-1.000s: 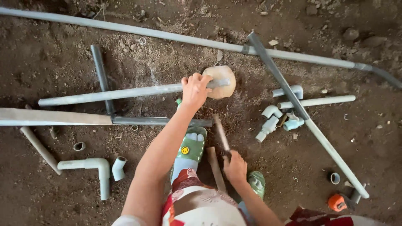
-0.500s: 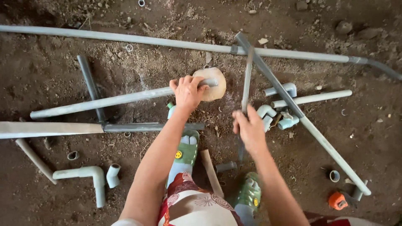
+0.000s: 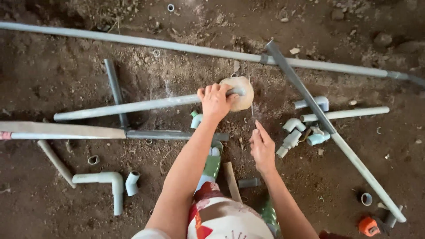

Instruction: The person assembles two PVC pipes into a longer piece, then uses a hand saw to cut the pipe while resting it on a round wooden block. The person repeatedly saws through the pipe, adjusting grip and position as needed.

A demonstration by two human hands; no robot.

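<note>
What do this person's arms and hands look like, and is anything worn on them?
Both arms are bare along their visible length, with no sleeves showing. The left hand and right hand wear no gloves. No rings, watch or bracelets show. Fingers are slim with short nails.

A plumbing job on bare ground, likely a building site: dark packed dirt [image 3: 66, 84] spreads under both hands, long grey pipes [image 3: 133, 42] lie beyond them, and loose elbow fittings [image 3: 294, 132] sit right of the right hand [image 3: 262, 148].

Grey pipe [image 3: 133, 106], tan block [image 3: 241, 93], orange tape measure [image 3: 368, 226], brown soil [image 3: 66, 208].
</note>
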